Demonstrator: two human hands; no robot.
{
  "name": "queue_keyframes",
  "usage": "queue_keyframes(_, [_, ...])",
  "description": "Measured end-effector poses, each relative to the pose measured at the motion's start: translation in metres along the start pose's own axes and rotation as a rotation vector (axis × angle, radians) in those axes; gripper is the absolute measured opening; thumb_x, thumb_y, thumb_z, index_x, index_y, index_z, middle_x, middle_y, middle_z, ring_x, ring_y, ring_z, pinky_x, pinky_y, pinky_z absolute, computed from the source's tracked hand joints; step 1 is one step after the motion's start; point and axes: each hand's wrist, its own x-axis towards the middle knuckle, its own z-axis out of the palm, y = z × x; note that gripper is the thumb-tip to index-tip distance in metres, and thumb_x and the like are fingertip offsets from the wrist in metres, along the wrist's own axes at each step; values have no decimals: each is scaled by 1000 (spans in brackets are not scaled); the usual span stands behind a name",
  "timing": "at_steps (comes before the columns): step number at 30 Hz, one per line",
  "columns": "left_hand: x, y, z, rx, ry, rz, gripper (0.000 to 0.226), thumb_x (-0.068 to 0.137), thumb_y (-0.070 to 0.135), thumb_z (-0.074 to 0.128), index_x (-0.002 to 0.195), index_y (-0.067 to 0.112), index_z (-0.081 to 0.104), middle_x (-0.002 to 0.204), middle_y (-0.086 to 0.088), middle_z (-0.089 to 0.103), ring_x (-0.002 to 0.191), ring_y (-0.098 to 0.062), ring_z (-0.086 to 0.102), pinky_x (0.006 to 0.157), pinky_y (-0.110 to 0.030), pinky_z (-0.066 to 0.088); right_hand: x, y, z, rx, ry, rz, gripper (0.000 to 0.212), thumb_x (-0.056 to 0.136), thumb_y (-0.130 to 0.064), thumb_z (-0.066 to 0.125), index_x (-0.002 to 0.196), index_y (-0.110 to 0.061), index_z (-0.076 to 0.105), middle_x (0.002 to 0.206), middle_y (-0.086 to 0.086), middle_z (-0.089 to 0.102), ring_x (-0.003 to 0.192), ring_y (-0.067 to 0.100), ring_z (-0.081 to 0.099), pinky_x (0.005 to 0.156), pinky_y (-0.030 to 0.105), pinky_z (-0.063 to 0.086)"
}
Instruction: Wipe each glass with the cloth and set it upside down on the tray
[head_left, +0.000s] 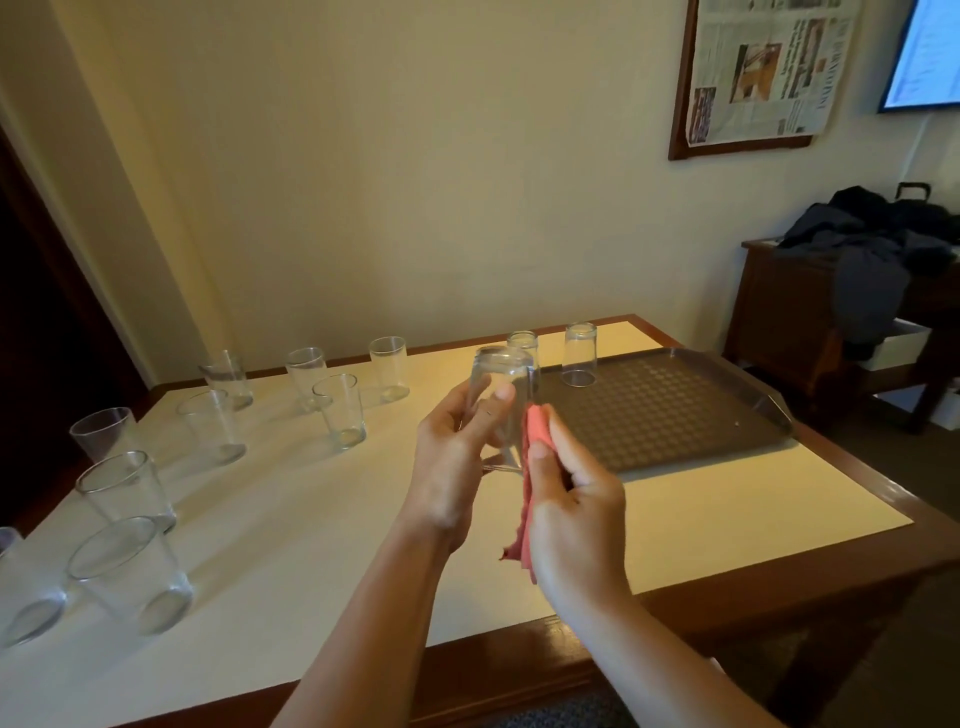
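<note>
White-topped table (519, 545) with a brown wooden rim fills the lower part of the view. Dark brown tray (670, 415) with a dimpled floor lies flat on the table's right half, its long side running left to right. Two glasses stand upside down at the tray's far left corner: one (580, 354) rim down, base up, long axis vertical; the other (522, 340) mostly hidden behind the held glass. Ten or so upright glasses stand well apart across the table's left half, mouths up, among them one near the middle (340, 410) and a large near one (130, 574).

Left hand (457, 457) grips the held glass (501, 400) above the table, just left of the tray; fingers and thumb curl round its wall. That glass is inverted, base uppermost, mouth toward the person, long axis near vertical with a slight tilt. Right hand (571, 499) pinches a pink cloth (530, 467), thumb on top, fingers curled under. Cloth presses against the right side of the held glass; its loose end hangs below the hand.
</note>
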Motion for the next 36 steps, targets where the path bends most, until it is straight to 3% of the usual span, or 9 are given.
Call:
queue_keyframes(2, [1,-3,-3,10,-38,-94,26,100,50,57,113,39,76,104,3,79,95,-19,75,81,-37,58,4,4,-1,-15,5,24,37,102,-21,51,138,-29,56,124,-27,60,110,-13,58,83,10,52])
queue_keyframes(4, [-1,-2,-5,11,-101,-136,24,104,48,52,114,55,73,118,-5,77,103,-31,75,90,-46,56,19,0,-5,5,52,77,36,103,-24,50,137,-32,56,120,-21,64,102,9,68,71,31,62])
queue_keyframes(10, [1,-2,1,-6,-16,41,26,98,27,66,124,30,66,87,14,76,73,-3,67,61,-17,51,6,-5,3,10,33,19,36,102,-26,51,134,-39,55,115,-30,63,106,4,65,78,35,62])
queue_keyframes(14, [0,-4,-3,16,-111,-102,26,105,50,47,120,61,65,114,4,78,101,-21,74,85,-35,57,12,2,-2,21,47,68,35,102,-23,51,132,-41,53,108,-34,60,98,-2,67,76,37,62])
queue_keyframes(17, [0,-11,-5,28,-143,-92,29,105,34,57,129,50,61,113,-6,78,88,-23,74,79,-35,58,30,6,-6,11,109,90,35,103,-28,51,136,-35,57,123,-15,66,112,15,65,82,50,60])
queue_keyframes(22, [-1,-6,-1,40,-28,-7,54,96,41,68,148,39,52,105,16,78,83,-1,68,74,-21,52,3,9,1,-22,27,12,36,102,-21,52,135,-36,53,123,-19,64,109,0,63,75,12,54])
queue_keyframes(26, [-3,-1,-2,28,-169,-127,31,105,43,53,105,71,67,121,-4,76,103,-28,74,84,-39,57,26,4,-5,21,77,114,35,103,-23,50,136,-33,58,117,-22,64,104,17,69,68,45,62])
queue_keyframes(31, [-1,-3,-5,52,-47,-18,47,85,42,73,131,33,67,110,13,78,89,-1,67,78,-26,48,4,-1,2,27,57,90,36,102,-27,51,136,-38,55,123,-17,65,114,15,63,85,44,59])
queue_keyframes(36, [-6,1,-5,45,-165,-198,27,102,57,53,125,56,66,123,-2,74,104,-26,73,93,-42,54,20,-2,-3,20,89,118,35,102,-25,51,136,-33,58,106,-32,63,94,7,69,65,44,62])
